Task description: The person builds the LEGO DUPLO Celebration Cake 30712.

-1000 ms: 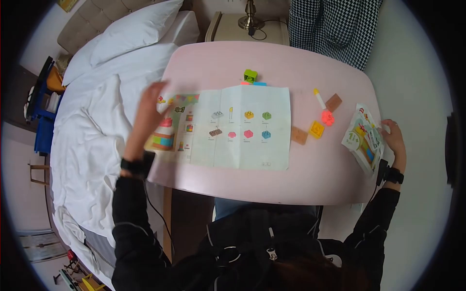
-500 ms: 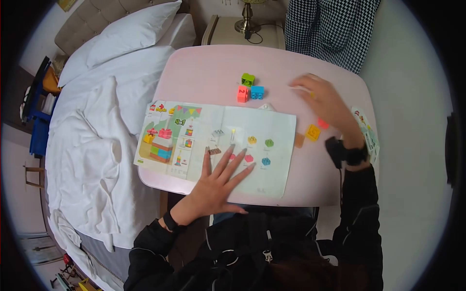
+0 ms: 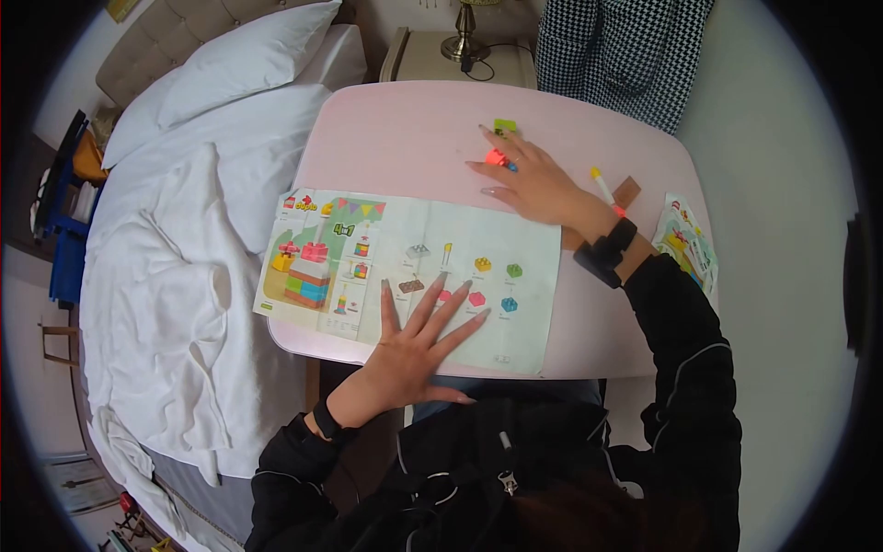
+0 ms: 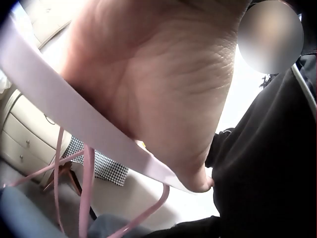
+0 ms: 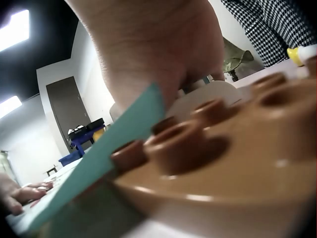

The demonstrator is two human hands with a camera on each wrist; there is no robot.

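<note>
My left hand (image 3: 405, 359) lies with fingers spread on the instruction sheet (image 3: 524, 340), which shows a printed cake and several toy bricks. The thumb reaches past the table's near edge. Beyond the sheet, my right hand (image 3: 538, 184) reaches over a small group of bricks, its fingers extended around them. A coral brick (image 3: 496, 158) and a blue brick (image 3: 512, 167) show between those fingers, and a green brick (image 3: 505, 124) sits by the fingertips. Close up in the right wrist view is a brown brick (image 5: 218, 173) with round studs, beside the sheet's raised edge (image 5: 124, 134).
On the right of the pink table (image 3: 386, 120) lie a white-and-yellow candle piece (image 3: 602, 187), another brown brick (image 3: 626, 192) and a coral piece (image 3: 619, 212) partly behind the wrist. A printed packet (image 3: 688, 241) rests near the right edge. A bed (image 3: 184, 267) stands left.
The left hand came down flat on the sheet, which shifted nearer. The right hand left the packet and swung across to the bricks; the green, coral and blue ones have moved right.
</note>
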